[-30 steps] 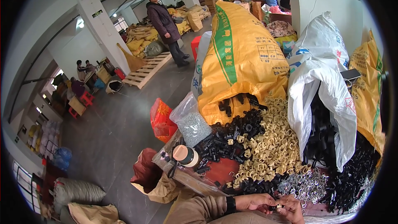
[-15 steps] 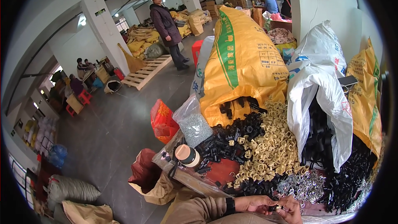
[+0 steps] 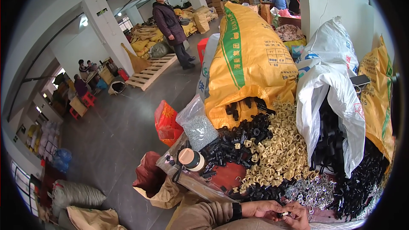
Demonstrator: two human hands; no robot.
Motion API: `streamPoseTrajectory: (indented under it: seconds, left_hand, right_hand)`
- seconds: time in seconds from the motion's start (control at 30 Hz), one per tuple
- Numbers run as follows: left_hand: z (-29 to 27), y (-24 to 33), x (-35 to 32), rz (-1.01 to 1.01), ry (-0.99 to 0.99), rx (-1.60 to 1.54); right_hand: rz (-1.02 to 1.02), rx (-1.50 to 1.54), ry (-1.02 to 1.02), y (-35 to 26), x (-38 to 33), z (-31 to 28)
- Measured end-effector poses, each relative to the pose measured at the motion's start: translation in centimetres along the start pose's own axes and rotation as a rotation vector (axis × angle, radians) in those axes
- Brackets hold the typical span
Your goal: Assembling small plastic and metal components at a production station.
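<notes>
At the near edge of the table, both my hands meet in front of me around one small black-and-pale part [image 3: 283,214], mostly covered by fingers. My left hand [image 3: 262,208] pinches it from the left, its brown sleeve coming in from the lower edge. From the other side the fingers of my right hand [image 3: 298,217] are closed on the same piece. Just beyond the hands lie a heap of silver metal hooks [image 3: 315,191] and dark plastic pieces [image 3: 264,192]. Farther back spreads a pile of gold-coloured clips [image 3: 277,157], with black plastic fittings [image 3: 232,147] to its left.
A large yellow woven sack [image 3: 251,59] spills fittings onto the table. Right of it stand a white sack [image 3: 309,98] and another yellow sack [image 3: 377,98]. A lidded cup [image 3: 191,160] and clear bag of grey pieces [image 3: 198,130] sit left. A person [image 3: 169,23] stands beyond.
Both hands stay together at nearly the same spot, with the small part turned slightly between the fingers. The view has shifted a little, and the standing person's head has turned.
</notes>
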State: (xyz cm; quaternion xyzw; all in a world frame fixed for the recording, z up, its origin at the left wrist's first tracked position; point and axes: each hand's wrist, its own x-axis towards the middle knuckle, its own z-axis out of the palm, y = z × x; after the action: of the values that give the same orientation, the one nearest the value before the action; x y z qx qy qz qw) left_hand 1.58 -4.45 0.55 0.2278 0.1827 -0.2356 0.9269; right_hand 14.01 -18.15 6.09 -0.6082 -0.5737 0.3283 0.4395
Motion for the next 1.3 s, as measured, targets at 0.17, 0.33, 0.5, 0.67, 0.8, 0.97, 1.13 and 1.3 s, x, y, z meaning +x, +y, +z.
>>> streamPoseTrajectory:
  seconds: [0.17,0.33,0.5,0.67,0.8,0.97,1.13,1.3]
  left_hand:
    - [1.5,1.1,-0.8,0.095,-0.020,0.119]
    - [0.1,0.5,-0.4,0.188,-0.024,0.104]
    - [-0.1,0.6,-0.1,0.253,0.005,0.105]
    - [-0.4,0.7,0.5,0.296,-0.003,0.156]
    - [-0.7,0.8,0.7,0.275,0.008,0.143]
    - [-0.7,0.6,0.9,0.269,0.020,0.136]
    - [-0.5,0.6,0.4,0.299,0.011,0.135]
    - [0.0,0.6,-0.4,0.310,0.022,0.120]
  right_hand:
    - [0.184,-0.011,0.169,-0.1,-0.9,-0.8]
    - [0.192,-0.680,0.445,2.9,-2.5,-3.8]
    - [0.403,-0.938,0.462,5.6,-4.8,-5.4]
    - [0.414,-0.893,0.497,6.6,-4.7,-5.5]
    - [0.316,-0.845,0.528,7.8,-4.3,-5.6]
    - [0.199,-0.765,0.646,8.5,-4.5,-5.4]
    - [0.467,-0.712,0.574,4.7,-4.6,-5.6]
    - [0.501,-0.969,0.719,5.9,-7.7,-6.0]
